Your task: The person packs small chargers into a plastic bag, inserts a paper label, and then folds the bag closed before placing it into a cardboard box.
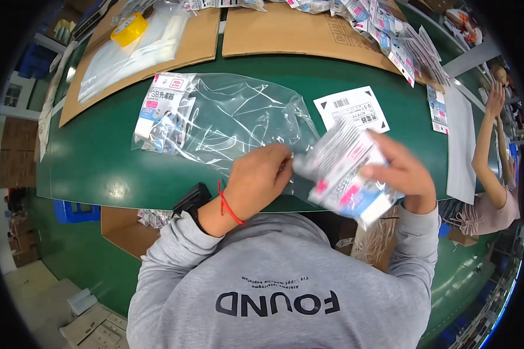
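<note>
A large clear plastic bag [244, 119] lies flat on the green table, with several white, blue and pink retail packs [160, 110] inside its left end. At the bag's right end, the fingers of my left hand [259, 174] are pinched closed on its edge. My right hand [406, 174] grips a small stack of similar packs [355, 186], slightly blurred, beside the bag's mouth. Just beyond that stack, a white printed label sheet [355, 109] with a barcode lies on the table.
Flat cardboard [291, 38] covers the far side, with a heap of packs [384, 29] at right. A yellow tape roll [128, 29] rests on clear bags [137, 61] at far left. An open carton [122, 232] stands below the near edge. Another person [492, 157] is at right.
</note>
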A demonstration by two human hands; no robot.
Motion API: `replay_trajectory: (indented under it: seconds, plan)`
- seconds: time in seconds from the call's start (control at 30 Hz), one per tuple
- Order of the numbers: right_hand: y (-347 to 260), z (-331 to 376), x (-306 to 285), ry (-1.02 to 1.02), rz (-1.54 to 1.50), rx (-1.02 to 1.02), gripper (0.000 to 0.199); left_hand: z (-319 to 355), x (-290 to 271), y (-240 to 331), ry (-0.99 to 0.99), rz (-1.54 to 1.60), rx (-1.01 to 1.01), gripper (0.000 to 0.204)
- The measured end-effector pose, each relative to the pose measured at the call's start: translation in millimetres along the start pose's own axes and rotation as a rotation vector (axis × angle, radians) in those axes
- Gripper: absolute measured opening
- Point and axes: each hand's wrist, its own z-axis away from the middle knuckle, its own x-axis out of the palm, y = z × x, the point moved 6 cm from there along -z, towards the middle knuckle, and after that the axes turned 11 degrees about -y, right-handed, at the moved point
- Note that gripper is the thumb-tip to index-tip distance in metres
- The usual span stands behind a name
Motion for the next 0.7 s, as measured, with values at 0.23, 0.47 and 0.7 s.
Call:
replay_trajectory:
  seconds: [0.23,0.47,0.7]
  plan:
    - [19.9,-32.8,-3.4,-0.161,-0.025,0.138,0.061,26.5,-33.1,10.2,0.287,0.142,0.129,0.009]
    - [19.3,-38.7,7.1,-0.157,0.018,0.238,0.056,17.3,-29.3,21.5,0.231,-0.057,0.245,0.010]
    - [28.5,-60.8,1.8,-0.072,-0.199,0.288,0.052,21.6,-32.4,26.7,0.232,-0.071,0.291,0.012]
